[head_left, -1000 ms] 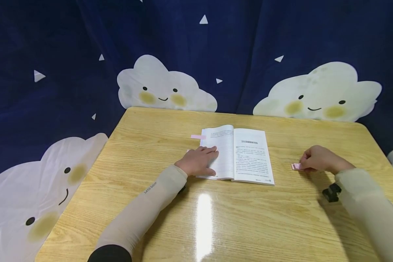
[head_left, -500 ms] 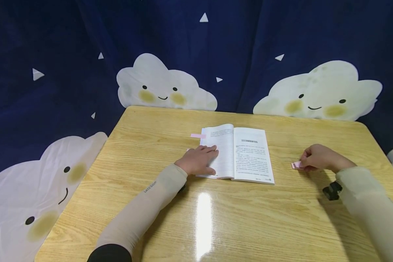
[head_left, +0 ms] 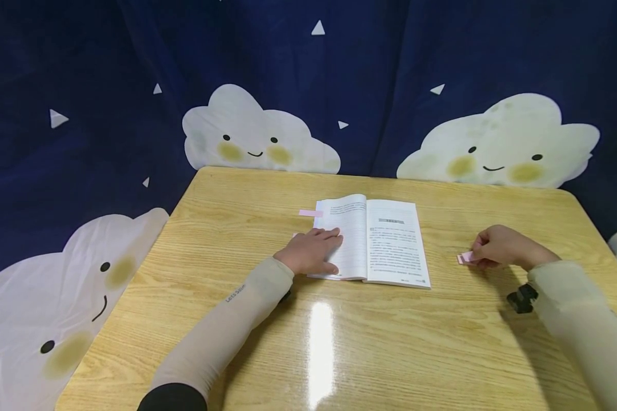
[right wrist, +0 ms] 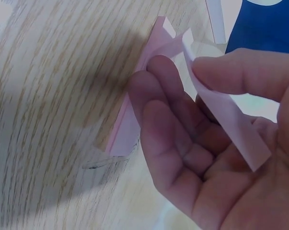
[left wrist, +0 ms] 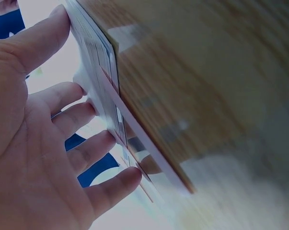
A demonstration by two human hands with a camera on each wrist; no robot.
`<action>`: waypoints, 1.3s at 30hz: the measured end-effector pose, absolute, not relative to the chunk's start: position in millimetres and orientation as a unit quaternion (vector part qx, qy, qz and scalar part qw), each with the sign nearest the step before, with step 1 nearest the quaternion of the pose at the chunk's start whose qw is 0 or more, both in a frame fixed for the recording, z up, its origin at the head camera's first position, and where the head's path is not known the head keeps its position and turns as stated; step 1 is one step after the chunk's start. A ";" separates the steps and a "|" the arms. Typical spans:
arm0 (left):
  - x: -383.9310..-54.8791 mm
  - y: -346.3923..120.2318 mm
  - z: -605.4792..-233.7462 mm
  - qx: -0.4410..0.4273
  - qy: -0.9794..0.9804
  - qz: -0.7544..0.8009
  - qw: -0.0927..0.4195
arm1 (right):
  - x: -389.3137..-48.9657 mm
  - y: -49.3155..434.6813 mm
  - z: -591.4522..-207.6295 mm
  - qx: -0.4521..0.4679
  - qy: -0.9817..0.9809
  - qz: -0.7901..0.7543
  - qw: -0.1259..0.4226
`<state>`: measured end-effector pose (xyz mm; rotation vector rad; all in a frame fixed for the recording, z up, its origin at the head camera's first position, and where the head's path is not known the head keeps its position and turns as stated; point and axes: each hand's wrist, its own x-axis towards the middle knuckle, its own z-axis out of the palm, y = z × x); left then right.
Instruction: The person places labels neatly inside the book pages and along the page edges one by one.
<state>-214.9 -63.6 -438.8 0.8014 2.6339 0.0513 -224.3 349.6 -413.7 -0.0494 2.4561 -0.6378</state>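
An open book (head_left: pixel 398 245) with printed pages lies on the wooden table. Across its left page rests my left hand (head_left: pixel 311 251), fingers spread; in the left wrist view its fingertips are at the page edges. A pink sticky tab (head_left: pixel 308 213) juts from the left page's side, and the left wrist view shows a pink strip (left wrist: pixel 149 139) sticking out there. Right of the book, my right hand (head_left: pixel 504 246) pinches a pink sticky strip (right wrist: pixel 230 120) under its thumb. Its curled fingers touch the pad of pink sticky notes (right wrist: pixel 125 129), the strip's far end bending toward that pad.
The wooden table (head_left: pixel 416 342) ends at the back against a dark blue curtain (head_left: pixel 370 74) printed with smiling clouds. A small black device (head_left: pixel 521 299) is strapped at the right wrist.
The pink strip under my right thumb has risen slightly from the pad, and the right hand has shifted a little. My left hand stays on the page.
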 end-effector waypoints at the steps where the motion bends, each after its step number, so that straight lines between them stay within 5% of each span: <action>1: -214.9 -63.6 -438.9 0.285 0.939 0.017 0.192 | -224.2 349.6 -413.5 -0.019 0.924 -0.241 0.297; 25: -214.7 -63.6 -437.5 0.285 0.938 0.018 0.197 | -221.5 349.5 -410.1 -0.034 0.918 -0.259 0.300; 39: -214.5 -63.8 -438.9 0.284 0.938 0.021 0.196 | -209.5 347.0 -404.4 -0.059 0.932 -0.255 0.251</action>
